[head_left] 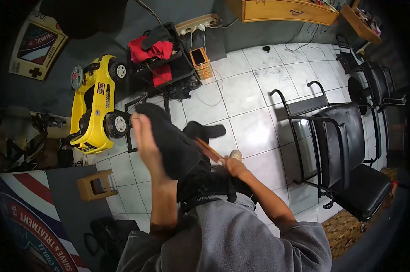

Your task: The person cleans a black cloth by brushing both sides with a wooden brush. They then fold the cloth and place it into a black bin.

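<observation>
Left hand (146, 140) lies flat and open along the seated person's dark hair (173, 145), steadying the head; right hand (234, 167) pinches an orange comb (209, 151), teeth angled into that hair.

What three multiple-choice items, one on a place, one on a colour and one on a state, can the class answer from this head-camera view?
1. Where does the toy car stand?
A. by the left wall
B. on the black chair
C. inside the wooden drawer

2. What colour is the toy car?
A. red
B. yellow
C. green

3. How is the left hand held?
A. clenched in a fist
B. gripping a chair leg
C. flat and open against the dark cloth

Key: 1 A, the car sits at the left of the floor by the grey wall. 2 B, its body is bright yellow. 3 C, the fingers lie straight along the cloth, while the right hand holds a brown comb.
</observation>
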`<state>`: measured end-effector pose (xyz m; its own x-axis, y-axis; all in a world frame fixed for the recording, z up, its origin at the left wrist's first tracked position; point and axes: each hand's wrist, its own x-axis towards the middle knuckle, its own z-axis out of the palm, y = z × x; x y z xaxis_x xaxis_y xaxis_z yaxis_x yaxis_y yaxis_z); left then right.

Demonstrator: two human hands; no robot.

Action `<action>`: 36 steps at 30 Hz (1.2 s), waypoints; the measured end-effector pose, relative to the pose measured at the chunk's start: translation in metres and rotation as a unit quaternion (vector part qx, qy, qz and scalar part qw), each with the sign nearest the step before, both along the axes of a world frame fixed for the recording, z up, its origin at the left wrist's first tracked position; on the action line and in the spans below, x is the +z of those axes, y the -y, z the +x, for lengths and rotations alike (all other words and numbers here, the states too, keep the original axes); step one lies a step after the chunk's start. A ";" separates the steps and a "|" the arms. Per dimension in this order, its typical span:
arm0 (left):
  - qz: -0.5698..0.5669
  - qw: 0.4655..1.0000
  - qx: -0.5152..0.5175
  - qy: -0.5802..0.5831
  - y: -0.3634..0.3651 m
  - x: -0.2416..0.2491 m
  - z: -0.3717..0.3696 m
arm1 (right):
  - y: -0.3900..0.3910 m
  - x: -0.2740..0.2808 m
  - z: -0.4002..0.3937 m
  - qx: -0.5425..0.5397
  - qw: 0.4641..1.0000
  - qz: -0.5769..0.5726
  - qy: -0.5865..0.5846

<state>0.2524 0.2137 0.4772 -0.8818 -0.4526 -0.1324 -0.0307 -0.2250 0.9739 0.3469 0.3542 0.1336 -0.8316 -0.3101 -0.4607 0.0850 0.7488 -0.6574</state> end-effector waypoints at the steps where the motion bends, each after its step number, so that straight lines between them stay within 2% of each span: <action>1: 0.032 0.999 0.015 0.018 0.000 0.009 0.003 | -0.014 -0.024 0.009 -0.019 0.998 0.022 0.050; 2: 0.064 0.997 0.030 0.034 0.000 0.013 0.004 | -0.028 -0.037 0.014 -0.037 0.994 0.043 0.097; 4: 0.070 0.997 0.026 0.037 0.007 -0.001 0.005 | -0.045 -0.040 0.025 -0.069 0.989 0.057 0.116; 8: 0.054 0.998 0.015 0.034 0.018 -0.020 0.011 | -0.051 -0.048 0.026 -0.118 0.990 0.044 0.058; 10: 0.057 0.996 -0.030 0.055 0.022 -0.026 0.011 | -0.038 0.042 0.007 -0.323 0.935 -0.145 0.019; 12: 0.013 0.997 -0.010 0.078 0.011 -0.033 0.014 | -0.025 0.109 -0.006 -0.391 0.851 -0.334 0.106; 14: 0.014 0.995 -0.064 0.078 0.003 -0.039 0.016 | -0.010 0.166 -0.011 -0.366 0.796 -0.466 0.121; 15: 0.057 0.992 -0.088 0.067 -0.002 -0.038 0.018 | 0.002 0.170 -0.008 -0.352 0.835 -0.420 0.045; 16: 0.082 0.992 -0.073 0.058 -0.011 -0.032 0.017 | 0.002 0.164 -0.011 -0.194 0.912 -0.338 -0.126; 19: 0.087 0.990 -0.109 0.027 -0.010 -0.024 0.012 | 0.010 0.160 -0.011 -0.125 0.926 -0.336 -0.121; 21: 0.108 0.983 -0.146 -0.008 -0.008 -0.019 0.010 | 0.009 0.102 -0.007 -0.043 0.984 -0.139 -0.103; 23: 0.106 0.984 -0.142 -0.006 -0.005 -0.011 0.012 | -0.003 0.040 0.000 -0.035 0.998 -0.047 -0.030; 25: 0.110 0.986 -0.128 -0.013 0.000 -0.013 0.014 | -0.024 0.012 0.005 -0.087 0.994 0.047 0.052; 26: 0.082 0.988 -0.130 -0.019 0.007 -0.017 0.013 | -0.037 -0.007 0.011 -0.090 0.992 0.052 0.071; 28: 0.098 0.989 -0.106 -0.023 0.007 -0.017 0.014 | -0.052 -0.024 0.022 -0.091 0.990 0.057 0.089; 30: 0.100 0.990 -0.096 -0.016 0.009 -0.023 0.014 | -0.059 -0.028 0.027 -0.175 0.981 0.060 0.052; 31: 0.100 0.991 -0.088 -0.007 0.009 -0.027 0.015 | -0.059 -0.028 0.027 -0.184 0.983 0.024 -0.011; 32: 0.102 0.991 -0.087 -0.008 0.008 -0.031 0.016 | -0.059 -0.029 0.026 -0.183 0.983 0.026 -0.013; 34: 0.116 0.986 -0.124 0.006 0.001 -0.038 0.019 | -0.040 0.024 0.011 -0.375 0.913 -0.161 -0.022; 36: 0.099 0.985 -0.138 0.025 -0.013 -0.040 0.022 | -0.020 0.085 -0.004 -0.391 0.870 -0.273 -0.125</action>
<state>0.2743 0.2264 0.4370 -0.9578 -0.1583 -0.2400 -0.1637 -0.3861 0.9078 0.3428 0.3741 0.2181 -0.9396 0.2800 -0.1968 0.2314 0.0961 -0.9681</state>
